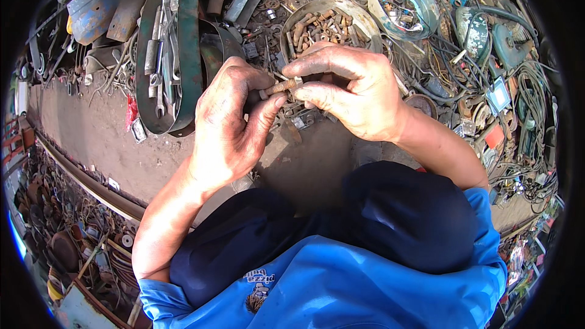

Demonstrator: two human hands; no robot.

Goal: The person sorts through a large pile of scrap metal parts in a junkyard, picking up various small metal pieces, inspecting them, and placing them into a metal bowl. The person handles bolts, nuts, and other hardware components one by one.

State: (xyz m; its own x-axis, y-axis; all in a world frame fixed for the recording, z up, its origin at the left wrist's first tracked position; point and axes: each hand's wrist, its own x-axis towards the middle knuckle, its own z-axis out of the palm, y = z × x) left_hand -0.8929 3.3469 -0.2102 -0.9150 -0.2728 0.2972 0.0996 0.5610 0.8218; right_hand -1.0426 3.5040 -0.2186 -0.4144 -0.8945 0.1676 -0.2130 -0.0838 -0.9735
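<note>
Above the dirt ground (91,128), between left hand (228,122) and right hand (350,94), rusty threaded bolt (282,86) pinched at both ends by pressed fingertips, probably easy to drop into the scrap metal (426,73) if greasy fingers slip.

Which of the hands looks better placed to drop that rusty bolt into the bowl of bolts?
Probably the right hand: it grips one end of the bolt and lies just below the bowl.
</note>
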